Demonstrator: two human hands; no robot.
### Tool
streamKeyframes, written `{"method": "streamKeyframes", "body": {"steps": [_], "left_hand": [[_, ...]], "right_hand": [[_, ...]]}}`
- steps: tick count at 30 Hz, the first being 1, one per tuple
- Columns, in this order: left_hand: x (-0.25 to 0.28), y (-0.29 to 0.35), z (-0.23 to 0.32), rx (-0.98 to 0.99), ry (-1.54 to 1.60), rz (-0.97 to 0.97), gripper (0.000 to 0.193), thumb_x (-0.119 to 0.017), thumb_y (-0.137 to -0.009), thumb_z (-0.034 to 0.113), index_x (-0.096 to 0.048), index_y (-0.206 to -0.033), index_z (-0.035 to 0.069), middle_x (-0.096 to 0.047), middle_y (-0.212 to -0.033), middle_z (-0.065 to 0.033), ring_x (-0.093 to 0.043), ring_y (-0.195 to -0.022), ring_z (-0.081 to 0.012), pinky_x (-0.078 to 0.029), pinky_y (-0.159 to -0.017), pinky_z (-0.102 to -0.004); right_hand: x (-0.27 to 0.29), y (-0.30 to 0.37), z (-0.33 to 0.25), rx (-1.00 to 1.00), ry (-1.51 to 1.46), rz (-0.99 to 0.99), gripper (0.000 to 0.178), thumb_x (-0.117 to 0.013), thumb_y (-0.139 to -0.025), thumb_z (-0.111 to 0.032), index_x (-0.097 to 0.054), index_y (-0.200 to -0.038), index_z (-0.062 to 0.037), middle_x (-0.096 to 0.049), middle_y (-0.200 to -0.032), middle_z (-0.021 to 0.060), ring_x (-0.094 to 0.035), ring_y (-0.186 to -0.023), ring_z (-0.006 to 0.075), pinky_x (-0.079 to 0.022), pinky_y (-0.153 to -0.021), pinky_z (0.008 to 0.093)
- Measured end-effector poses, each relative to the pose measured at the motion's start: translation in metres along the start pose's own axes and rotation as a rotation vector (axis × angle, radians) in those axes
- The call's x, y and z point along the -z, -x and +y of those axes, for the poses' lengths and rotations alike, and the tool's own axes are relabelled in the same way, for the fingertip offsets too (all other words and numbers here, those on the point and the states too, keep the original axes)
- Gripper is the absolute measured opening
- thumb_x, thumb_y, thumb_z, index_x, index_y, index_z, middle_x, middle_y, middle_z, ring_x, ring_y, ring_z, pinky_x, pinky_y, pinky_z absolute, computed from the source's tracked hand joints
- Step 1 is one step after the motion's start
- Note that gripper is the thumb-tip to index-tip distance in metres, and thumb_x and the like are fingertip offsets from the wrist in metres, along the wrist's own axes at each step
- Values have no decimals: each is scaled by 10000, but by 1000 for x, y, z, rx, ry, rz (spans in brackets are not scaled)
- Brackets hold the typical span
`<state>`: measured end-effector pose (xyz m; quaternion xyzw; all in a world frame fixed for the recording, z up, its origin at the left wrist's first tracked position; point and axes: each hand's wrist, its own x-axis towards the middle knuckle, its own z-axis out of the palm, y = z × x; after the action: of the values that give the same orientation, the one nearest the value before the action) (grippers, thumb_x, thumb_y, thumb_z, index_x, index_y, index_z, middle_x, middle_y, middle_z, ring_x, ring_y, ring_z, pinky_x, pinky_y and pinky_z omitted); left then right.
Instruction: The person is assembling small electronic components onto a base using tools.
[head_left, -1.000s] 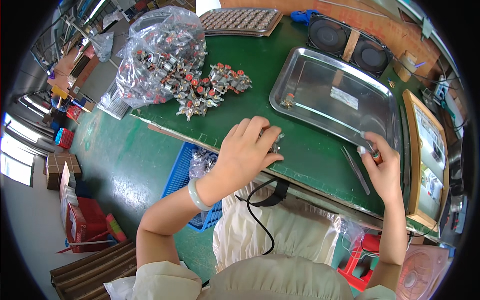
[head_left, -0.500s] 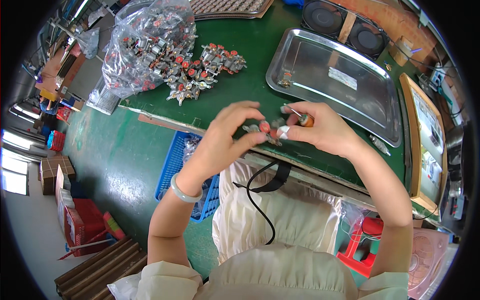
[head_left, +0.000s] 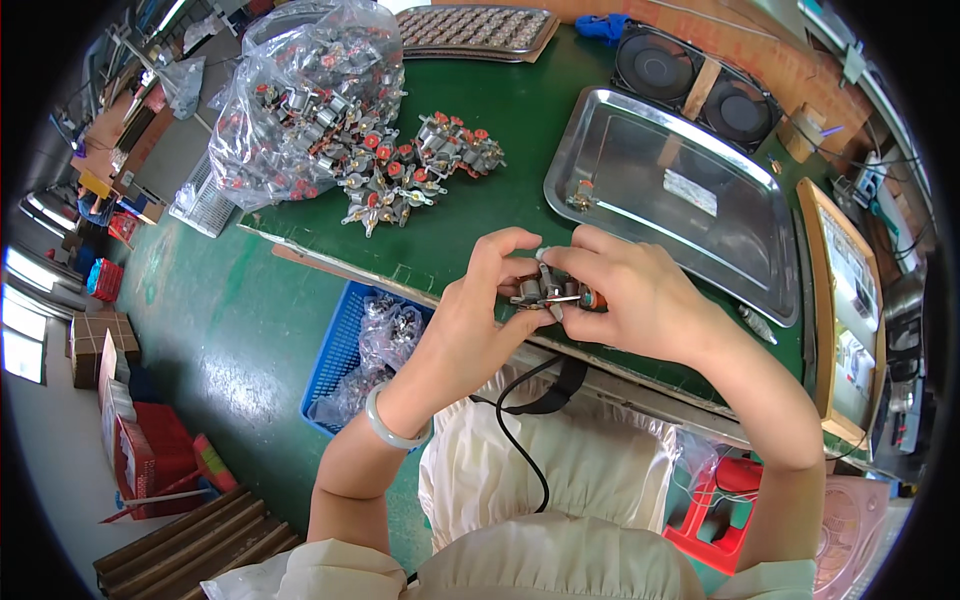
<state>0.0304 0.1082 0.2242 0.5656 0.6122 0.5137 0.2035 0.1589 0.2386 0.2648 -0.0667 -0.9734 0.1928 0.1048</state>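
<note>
My left hand (head_left: 470, 312) is closed around a small grey metal component (head_left: 532, 288) with protruding tabs, just above the near edge of the green table. From the right, my right hand (head_left: 645, 300) meets it, its fingertips touching the component. A small screwdriver (head_left: 594, 299) with an orange handle sits in that hand, its thin shaft pointing left across the component. The fingers partly hide both things. Beyond my left hand lies a loose pile of similar components (head_left: 385, 185) with red parts, spilling from a clear plastic bag (head_left: 250, 130).
A shiny metal tray (head_left: 640, 215) on the right holds one small part and a pale label. Behind it stand two black fans (head_left: 655, 62). A filled tray (head_left: 480, 28) lies at the back. A framed board (head_left: 845, 300) borders the right. Below the edge is a blue basket (head_left: 335, 350) with bagged parts.
My hands have come together around the component. The screwdriver has swung from pointing up-left to lying nearly level across it. The view has shifted slightly, showing more of the basket.
</note>
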Motion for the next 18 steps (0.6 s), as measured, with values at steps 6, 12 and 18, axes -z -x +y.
{"method": "streamKeyframes", "body": {"steps": [6, 12, 18], "left_hand": [[-5, -6, 1, 102, 61, 39, 608, -637, -683, -46, -315, -1191, 47, -584, -969, -125, -572, -863, -194, -446, -794, -297], [-3, -13, 10, 48, 51, -57, 663, -602, -676, -69, -279, -1241, 55, -577, -941, -120, -560, -850, -198, -421, -824, -314], [-9, -15, 20, -38, -39, -90, 737, -563, -671, -94, -221, -1301, 75, -553, -872, -166, -548, -851, -319, -426, -770, -373]], "right_hand": [[-5, 1, 7, -17, -22, 37, 389, -643, -681, -208, -540, -1017, -41, -509, -841, 108, -573, -660, 292, -465, -573, 375], [-3, 8, 9, 76, -85, 107, 475, -617, -633, -109, -515, -1094, -63, -531, -932, 86, -579, -628, 229, -472, -549, 320], [2, 15, 13, 47, -79, 66, 437, -645, -648, -118, -532, -1062, -35, -548, -973, 79, -584, -625, 210, -475, -570, 306]]}}
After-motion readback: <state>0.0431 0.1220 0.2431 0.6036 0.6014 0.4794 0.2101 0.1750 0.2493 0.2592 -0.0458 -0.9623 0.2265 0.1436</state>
